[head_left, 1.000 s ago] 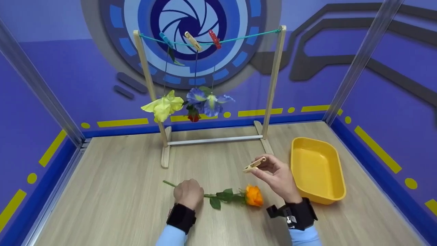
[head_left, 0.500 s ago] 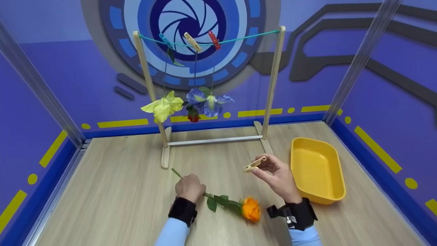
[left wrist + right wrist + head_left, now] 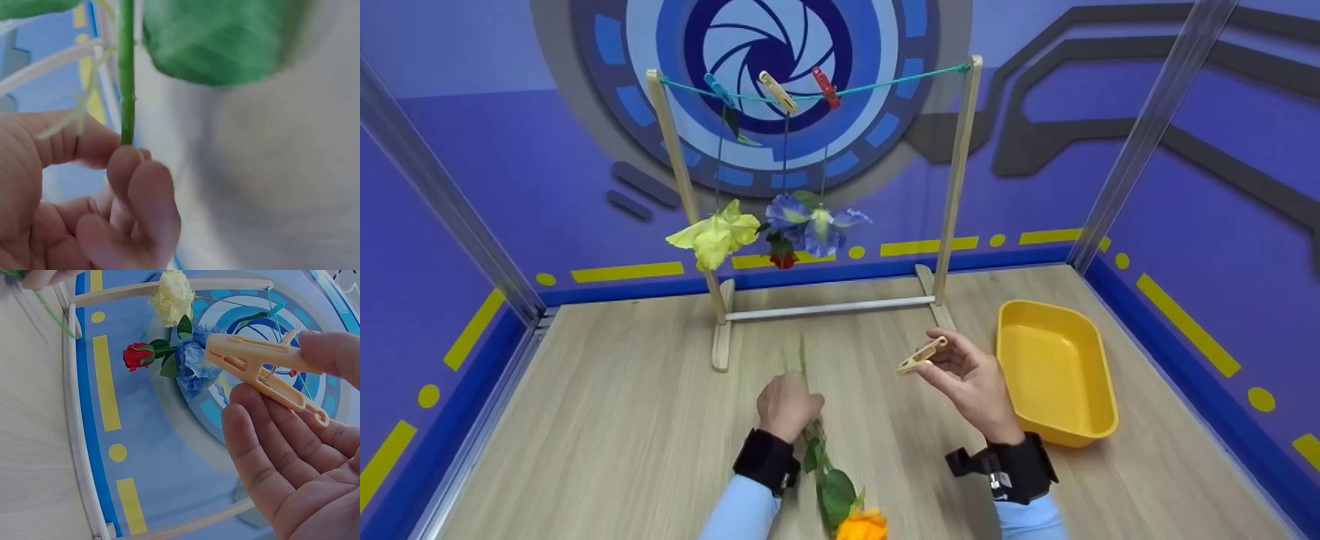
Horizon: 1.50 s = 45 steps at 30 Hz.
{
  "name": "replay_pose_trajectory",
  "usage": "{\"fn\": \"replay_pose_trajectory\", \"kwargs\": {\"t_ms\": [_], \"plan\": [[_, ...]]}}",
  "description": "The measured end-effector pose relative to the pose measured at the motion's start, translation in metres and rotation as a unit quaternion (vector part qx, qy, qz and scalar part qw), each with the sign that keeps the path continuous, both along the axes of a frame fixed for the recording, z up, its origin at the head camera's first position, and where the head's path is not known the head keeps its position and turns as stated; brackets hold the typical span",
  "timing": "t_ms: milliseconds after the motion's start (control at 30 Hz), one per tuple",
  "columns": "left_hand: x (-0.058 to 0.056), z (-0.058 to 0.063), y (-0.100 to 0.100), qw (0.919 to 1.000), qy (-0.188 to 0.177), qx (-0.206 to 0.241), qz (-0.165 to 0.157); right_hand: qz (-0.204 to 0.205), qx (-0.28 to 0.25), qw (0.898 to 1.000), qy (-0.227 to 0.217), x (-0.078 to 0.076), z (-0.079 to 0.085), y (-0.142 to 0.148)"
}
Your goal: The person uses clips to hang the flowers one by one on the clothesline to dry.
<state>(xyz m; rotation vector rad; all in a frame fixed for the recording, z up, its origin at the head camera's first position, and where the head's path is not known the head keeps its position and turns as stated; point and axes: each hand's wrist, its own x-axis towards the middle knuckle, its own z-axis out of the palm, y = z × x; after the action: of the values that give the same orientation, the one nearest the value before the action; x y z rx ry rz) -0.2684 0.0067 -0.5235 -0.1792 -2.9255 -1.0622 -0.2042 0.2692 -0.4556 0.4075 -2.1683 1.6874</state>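
My left hand (image 3: 787, 405) pinches the green stem (image 3: 127, 73) of an orange rose (image 3: 862, 525) between thumb and fingers. The rose's head points toward me, at the bottom of the head view, and the stem's cut end points toward the rack. Green leaves (image 3: 837, 495) sit along the stem; one large blurred leaf (image 3: 214, 39) fills the top of the left wrist view. To the right, my right hand (image 3: 975, 390) holds a cream clothespin (image 3: 922, 355) by its handle ends between thumb and fingers. The clothespin's nose (image 3: 219, 346) points away from the palm.
A wooden rack (image 3: 960, 180) stands at the back with a teal cord (image 3: 892, 81). Blue (image 3: 718, 90), cream (image 3: 778, 92) and red clothespins (image 3: 826, 88) are on the cord. Below hang a yellow flower (image 3: 716, 234), blue flowers (image 3: 819, 229) and a red rose (image 3: 781, 259). A yellow tub (image 3: 1057, 375) stands right.
My left hand has turned the orange rose clockwise, so its head swings from the right toward me. The hand itself has shifted slightly right. The right hand stays nearly still with the clothespin.
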Motion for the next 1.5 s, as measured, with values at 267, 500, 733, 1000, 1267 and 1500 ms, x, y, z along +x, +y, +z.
{"fn": "replay_pose_trajectory", "kwargs": {"t_ms": [267,500,733,1000,1267,1500], "plan": [[0.006,0.041,0.016,0.9916,0.093,0.061,-0.068,-0.014,-0.011,1.000,0.002,-0.002,0.002,0.001],[0.003,0.076,0.028,0.9810,0.124,0.067,-0.134,-0.017,-0.021,0.999,0.017,-0.006,0.000,0.005],[-0.008,0.106,0.037,0.9771,0.122,0.055,-0.166,-0.030,-0.020,0.999,0.009,-0.007,-0.001,0.007],[-0.028,0.138,0.056,0.9713,0.126,0.054,-0.194,-0.039,-0.022,0.998,0.032,-0.005,-0.002,0.012],[-0.051,0.162,0.070,0.9690,0.122,0.053,-0.208,-0.041,-0.032,0.997,0.062,-0.005,0.007,0.019],[-0.072,0.184,0.080,0.9685,0.077,0.065,-0.228,-0.037,0.029,0.991,0.129,-0.025,0.062,0.035]]}}
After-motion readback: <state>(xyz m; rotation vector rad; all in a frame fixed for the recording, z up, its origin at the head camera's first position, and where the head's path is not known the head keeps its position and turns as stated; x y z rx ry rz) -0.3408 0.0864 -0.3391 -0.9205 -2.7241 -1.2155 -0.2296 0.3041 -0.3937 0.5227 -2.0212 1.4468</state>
